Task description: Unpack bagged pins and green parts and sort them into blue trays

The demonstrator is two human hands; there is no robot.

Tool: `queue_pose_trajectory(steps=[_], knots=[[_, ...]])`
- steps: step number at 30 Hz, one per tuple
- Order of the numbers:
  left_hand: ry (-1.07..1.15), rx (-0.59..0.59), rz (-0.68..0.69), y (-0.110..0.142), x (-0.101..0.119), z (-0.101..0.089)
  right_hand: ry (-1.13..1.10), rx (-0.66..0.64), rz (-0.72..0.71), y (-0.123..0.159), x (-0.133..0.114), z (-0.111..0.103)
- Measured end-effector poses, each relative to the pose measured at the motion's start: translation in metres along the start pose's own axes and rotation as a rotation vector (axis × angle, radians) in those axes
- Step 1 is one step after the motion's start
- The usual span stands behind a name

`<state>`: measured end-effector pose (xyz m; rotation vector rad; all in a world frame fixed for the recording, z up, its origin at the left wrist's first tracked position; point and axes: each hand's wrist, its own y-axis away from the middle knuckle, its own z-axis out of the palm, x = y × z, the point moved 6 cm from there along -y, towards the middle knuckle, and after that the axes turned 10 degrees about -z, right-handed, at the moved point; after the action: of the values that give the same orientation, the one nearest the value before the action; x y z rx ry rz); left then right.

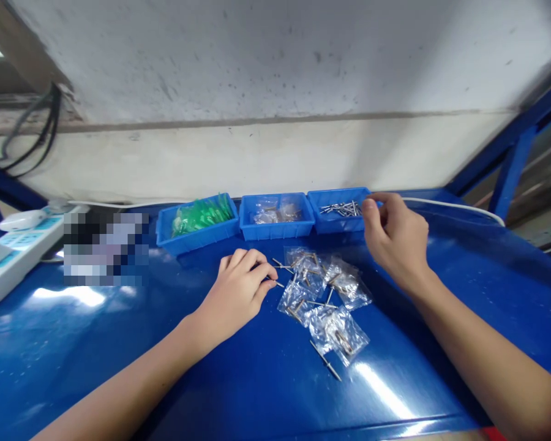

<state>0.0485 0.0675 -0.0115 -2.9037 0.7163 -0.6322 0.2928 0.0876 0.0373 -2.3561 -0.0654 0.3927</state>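
Observation:
Between the thumb and forefinger of my left hand [241, 288] a thin blind rivet [279, 283] is pinched, just left of the small pile. My right hand [397, 239] is curled closed above the front right corner of the right blue bin [337, 226]; whatever its fingers hold is hidden. That bin contains loose metal rivets [342, 209]. Small clear plastic bags [337, 334] with metal pieces inside lie on the table between my hands, with loose rivets among them. One single rivet [326, 361] lies in front of the bags.
The middle blue bin [278, 231] holds clear bags, and the left blue bin [199, 240] holds green pieces in plastic. A white power strip [27, 245] and a blurred-out patch [105, 248] are at the left. A white cable [454, 207] runs along the wall behind the blue table [202, 392].

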Motion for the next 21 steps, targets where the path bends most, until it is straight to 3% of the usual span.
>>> queue_pose_trajectory(steps=[2,6,8,21], knots=[[0.052,-0.008,-0.019,0.0,0.001,-0.001,-0.142,-0.088,-0.144,0.009,-0.026,0.005],[0.247,0.025,-0.098,-0.003,0.001,-0.007,-0.436,-0.355,-0.614,0.043,-0.094,0.016],[0.32,0.061,-0.112,-0.003,0.001,-0.01,-0.455,-0.385,-0.737,0.054,-0.109,0.018],[0.406,-0.04,-0.127,0.0,0.005,-0.002,-0.443,-0.287,-0.757,0.053,-0.107,0.017]])
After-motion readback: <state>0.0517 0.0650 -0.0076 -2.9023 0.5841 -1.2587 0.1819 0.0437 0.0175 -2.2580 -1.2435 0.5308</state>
